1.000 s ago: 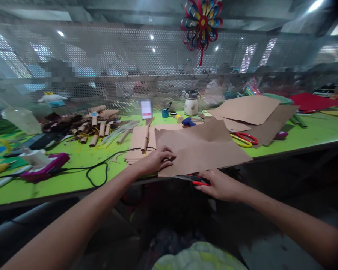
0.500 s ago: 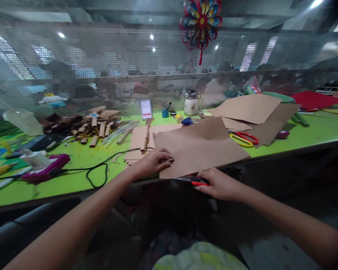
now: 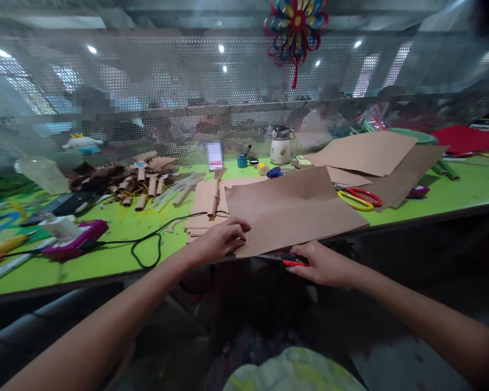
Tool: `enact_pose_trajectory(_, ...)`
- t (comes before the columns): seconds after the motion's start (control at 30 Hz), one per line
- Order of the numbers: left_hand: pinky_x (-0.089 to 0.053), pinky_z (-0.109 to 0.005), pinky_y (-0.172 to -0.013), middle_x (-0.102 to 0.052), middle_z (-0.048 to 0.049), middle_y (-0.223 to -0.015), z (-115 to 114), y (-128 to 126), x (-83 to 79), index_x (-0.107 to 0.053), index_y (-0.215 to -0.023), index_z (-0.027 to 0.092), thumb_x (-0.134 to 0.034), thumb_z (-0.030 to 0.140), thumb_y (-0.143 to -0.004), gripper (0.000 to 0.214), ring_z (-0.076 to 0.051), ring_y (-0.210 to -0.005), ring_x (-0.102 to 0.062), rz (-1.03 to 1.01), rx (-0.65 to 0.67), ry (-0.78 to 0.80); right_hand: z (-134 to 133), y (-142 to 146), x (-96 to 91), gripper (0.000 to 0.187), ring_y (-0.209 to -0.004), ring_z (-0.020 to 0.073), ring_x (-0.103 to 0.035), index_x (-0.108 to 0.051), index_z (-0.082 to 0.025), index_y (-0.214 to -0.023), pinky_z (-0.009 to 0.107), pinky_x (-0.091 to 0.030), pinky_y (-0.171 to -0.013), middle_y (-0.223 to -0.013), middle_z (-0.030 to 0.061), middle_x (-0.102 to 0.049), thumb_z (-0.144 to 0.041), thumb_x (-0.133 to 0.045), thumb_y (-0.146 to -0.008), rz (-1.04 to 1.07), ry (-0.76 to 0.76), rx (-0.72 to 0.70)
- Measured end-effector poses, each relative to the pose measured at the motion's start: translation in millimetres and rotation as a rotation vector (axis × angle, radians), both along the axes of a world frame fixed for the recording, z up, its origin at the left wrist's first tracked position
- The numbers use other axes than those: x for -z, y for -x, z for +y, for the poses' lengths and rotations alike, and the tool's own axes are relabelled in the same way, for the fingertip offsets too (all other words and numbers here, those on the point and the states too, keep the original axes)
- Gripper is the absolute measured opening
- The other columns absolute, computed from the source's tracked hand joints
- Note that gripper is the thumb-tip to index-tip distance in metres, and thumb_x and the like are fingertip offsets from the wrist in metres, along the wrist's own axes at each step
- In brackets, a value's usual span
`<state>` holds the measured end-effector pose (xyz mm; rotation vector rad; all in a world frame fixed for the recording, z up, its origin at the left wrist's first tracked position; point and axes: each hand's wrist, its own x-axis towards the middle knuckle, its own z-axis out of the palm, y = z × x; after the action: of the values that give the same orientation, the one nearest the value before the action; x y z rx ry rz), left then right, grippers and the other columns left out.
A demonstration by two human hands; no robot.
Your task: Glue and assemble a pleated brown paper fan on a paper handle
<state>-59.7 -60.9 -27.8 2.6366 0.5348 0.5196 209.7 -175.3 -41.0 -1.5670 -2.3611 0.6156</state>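
Observation:
A large sheet of brown paper [image 3: 285,209] lies at the front edge of the green table. My left hand [image 3: 224,239] is at its lower left corner, the fingers curled and closed at the sheet's edge. My right hand [image 3: 324,263] is wrapped round scissors with black and red handles [image 3: 296,262]. Their blades point left along the sheet's front edge; whether they bite into the paper I cannot tell. Red-and-yellow-handled scissors [image 3: 358,199] rest by the sheet's right side. Left of it, a rolled brown paper piece [image 3: 214,200] lies on stacked brown sheets [image 3: 199,206].
More large brown sheets [image 3: 370,155] lie at right. A pile of brown paper tubes [image 3: 142,187], a black cable [image 3: 146,239] and a purple power strip [image 3: 76,239] are at left. Behind stand a phone [image 3: 214,155], a blue jar [image 3: 242,161] and a white bottle [image 3: 280,146].
The view has shifted slightly, so the table's contents appear further right. My left fingers are more curled at the paper's corner. My right hand still holds the scissors at the front edge.

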Motion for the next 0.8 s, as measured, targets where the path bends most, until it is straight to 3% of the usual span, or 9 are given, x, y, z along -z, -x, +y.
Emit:
enact_pose_trajectory(0.6,-0.043,-0.033,-0.094,-0.054,-0.0099,-0.118,-1,0,2.8,-0.058,-0.087,0.019,-0.047,0.021,-0.091,0.011,-0.017,-0.109,-0.054,-0.003,-0.002,0.036,0,-1,-3.6,0.020,-0.060,0.0143,-0.055,-0.063,-0.014,-0.084,0.022,-0.033,-0.054,-0.072,0.0060,-0.064,-0.032,-0.057,-0.084,0.008,0.036,-0.018)
enact_pose_trajectory(0.8,-0.044,-0.034,-0.093,-0.055,-0.0096,-0.116,0,-1,3.4,-0.058,-0.086,0.018,-0.047,0.020,-0.091,0.012,-0.017,-0.109,-0.053,-0.021,0.004,0.024,5,12,1.7,0.022,-0.055,0.0128,-0.051,-0.063,-0.014,-0.081,0.021,-0.030,-0.050,-0.067,0.0044,-0.063,-0.034,-0.056,-0.084,0.027,0.021,0.000)
